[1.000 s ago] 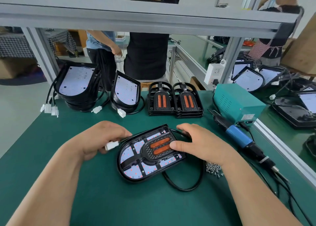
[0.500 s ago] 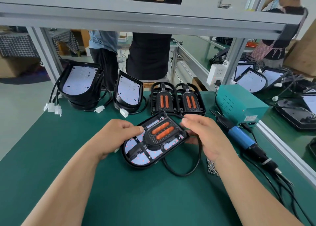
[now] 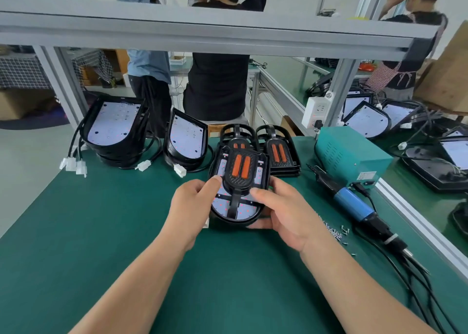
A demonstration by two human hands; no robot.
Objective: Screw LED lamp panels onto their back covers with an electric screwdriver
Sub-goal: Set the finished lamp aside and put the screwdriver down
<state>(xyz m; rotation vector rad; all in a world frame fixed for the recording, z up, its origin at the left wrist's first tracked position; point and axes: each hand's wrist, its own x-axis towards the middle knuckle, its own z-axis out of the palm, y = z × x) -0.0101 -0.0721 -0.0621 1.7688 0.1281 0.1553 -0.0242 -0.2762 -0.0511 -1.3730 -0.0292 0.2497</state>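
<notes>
A black lamp assembly (image 3: 238,189), white LED panel under a black cover with two orange strips, is tilted up off the green mat (image 3: 114,232), rounded end toward me. My left hand (image 3: 192,204) grips its left edge, thumb on the cover. My right hand (image 3: 281,212) holds its right edge from below, thumb on top. The blue electric screwdriver (image 3: 352,202) lies on the mat to the right, untouched. Loose screws (image 3: 334,232) lie by my right wrist.
Back covers with LED panels (image 3: 114,126) (image 3: 187,138) lean at the far left with white connectors. A stack of black covers (image 3: 277,151) sits behind the lamp. A teal power box (image 3: 349,154) stands right. Cables (image 3: 417,278) trail along the right edge. People stand beyond the frame.
Both hands lifted the lamp assembly off the mat and turned it so its rounded end faces me. It now sits farther from me, in front of the cover stack.
</notes>
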